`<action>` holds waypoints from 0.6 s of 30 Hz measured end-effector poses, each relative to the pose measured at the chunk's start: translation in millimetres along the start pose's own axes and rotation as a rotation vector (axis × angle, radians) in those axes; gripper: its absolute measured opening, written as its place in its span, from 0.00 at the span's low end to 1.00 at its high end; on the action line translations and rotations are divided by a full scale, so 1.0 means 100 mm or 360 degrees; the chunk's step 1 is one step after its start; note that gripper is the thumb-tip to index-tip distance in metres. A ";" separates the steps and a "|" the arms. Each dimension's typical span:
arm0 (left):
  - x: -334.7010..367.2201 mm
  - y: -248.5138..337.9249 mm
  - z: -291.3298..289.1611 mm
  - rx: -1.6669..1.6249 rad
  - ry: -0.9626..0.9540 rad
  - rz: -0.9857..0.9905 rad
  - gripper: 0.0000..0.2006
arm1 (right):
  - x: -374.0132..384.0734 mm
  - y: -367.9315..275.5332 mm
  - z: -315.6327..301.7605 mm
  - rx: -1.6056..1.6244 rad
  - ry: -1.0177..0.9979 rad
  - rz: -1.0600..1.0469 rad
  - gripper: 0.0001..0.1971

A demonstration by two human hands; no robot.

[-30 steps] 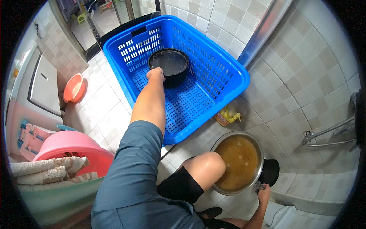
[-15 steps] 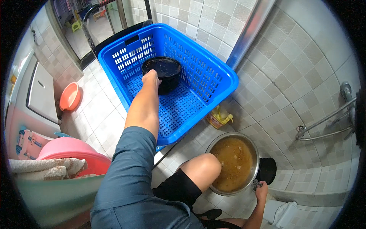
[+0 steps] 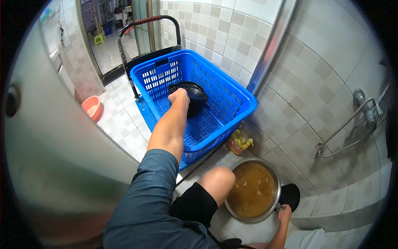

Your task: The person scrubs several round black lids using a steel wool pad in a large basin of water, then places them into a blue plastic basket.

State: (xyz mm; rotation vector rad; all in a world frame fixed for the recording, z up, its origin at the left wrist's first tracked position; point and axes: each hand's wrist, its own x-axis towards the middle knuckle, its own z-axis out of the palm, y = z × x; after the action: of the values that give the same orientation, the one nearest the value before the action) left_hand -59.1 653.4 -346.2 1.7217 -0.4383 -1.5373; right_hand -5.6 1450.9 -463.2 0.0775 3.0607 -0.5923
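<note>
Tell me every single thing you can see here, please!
Crate: one, blue plastic with holes, on the tiled floor by the wall.
Pot: one, black, inside the crate.
Cart handle: one, black with a red wrap, behind the crate.
Metal basin: one, silver, full of brown liquid, on the floor beside the knee.
Bottle: one, yellow, on the floor between crate and basin.
Small tub: one, orange-pink, on the floor far left.
Wall rail: one, metal, on the tiled wall at right.
Black thing: one, right of the basin; cannot tell what it is.
Left hand: one, grip on the pot's rim.
Right hand: one, at the basin's edge.
</note>
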 end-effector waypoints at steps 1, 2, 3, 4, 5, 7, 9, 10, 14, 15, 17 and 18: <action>0.02 0.19 -0.06 -0.0249 0.0059 -0.0042 0.19 | 0.00 -0.07 0.07 0.0078 0.0004 -0.0052 0.12; -0.22 0.09 -0.09 -0.0174 -0.0027 0.0010 0.19 | -0.04 -0.06 -0.03 0.0062 0.0021 -0.0029 0.12; -0.45 -0.01 -0.14 -0.0098 -0.0107 0.0067 0.20 | -0.09 -0.07 -0.12 -0.0014 0.0011 -0.0056 0.12; -0.19 0.33 -0.26 -0.0105 -0.0106 0.0184 0.19 | -0.14 -0.34 -0.02 0.0000 -0.0065 -0.0174 0.12; -0.59 0.19 -0.27 -0.0149 -0.0169 0.0160 0.19 | -0.14 -0.25 -0.14 0.0014 -0.0025 -0.0155 0.12; -0.98 0.14 -0.38 -0.0212 -0.0247 0.0214 0.21 | -0.16 -0.21 -0.22 0.0017 0.0011 -0.0094 0.12; -1.11 0.19 -0.56 -0.0323 -0.0491 0.0337 0.22 | -0.14 -0.23 -0.18 0.0031 0.0022 -0.0169 0.12; -1.21 0.16 -0.65 -0.0423 -0.0732 0.0433 0.22 | -0.14 -0.22 -0.15 0.0038 0.0020 -0.0194 0.12; -2.12 -0.19 -1.11 -0.0360 -0.1464 0.0260 0.14 | -0.06 0.06 -0.28 0.0100 0.0148 -0.0136 0.12; -2.13 -0.24 -1.16 -0.0271 -0.1583 0.0190 0.14 | -0.03 0.04 -0.27 0.0144 0.0125 -0.0141 0.12; -2.39 -0.39 -1.40 -0.0064 -0.1760 0.0018 0.11 | -0.03 -0.03 -0.30 0.0123 0.0146 -0.0217 0.14; -2.48 -0.51 -1.50 -0.0042 -0.1861 -0.0112 0.10 | 0.00 -0.03 -0.31 0.0118 0.0205 -0.0235 0.12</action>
State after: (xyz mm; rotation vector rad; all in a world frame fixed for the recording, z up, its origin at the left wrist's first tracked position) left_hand 18.5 906.0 -217.7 0.6411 -0.9045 -2.4710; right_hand -6.5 1459.6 -433.8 -0.1149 3.1890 -0.7365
